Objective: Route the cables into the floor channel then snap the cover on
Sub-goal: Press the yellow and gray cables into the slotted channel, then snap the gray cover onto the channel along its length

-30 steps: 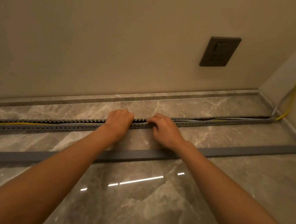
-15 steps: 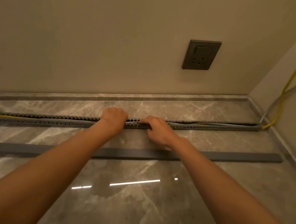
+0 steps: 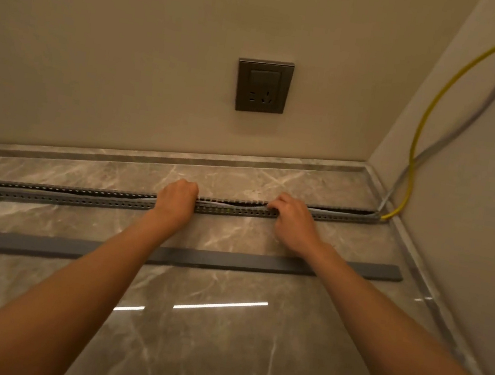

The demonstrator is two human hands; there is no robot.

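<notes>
A long grey slotted floor channel [image 3: 77,198] runs left to right across the marble floor near the wall. A yellow cable [image 3: 435,103] and a grey cable [image 3: 475,115] come down the right wall and enter the channel's right end. My left hand [image 3: 177,197] rests curled on the channel near its middle, fingers pressing into it. My right hand [image 3: 292,223] sits curled on the channel further right, fingertips on the cables inside. The flat grey cover strip [image 3: 228,263] lies on the floor nearer to me, partly under my forearms.
A dark wall socket [image 3: 263,86] is on the back wall above the channel. The right wall [image 3: 475,221] meets the floor at a corner where the cables drop. A marble skirting [image 3: 179,161] runs along the back wall.
My right hand has slid to the right along the channel, widening the gap between my hands. The view has shifted toward the right corner.
</notes>
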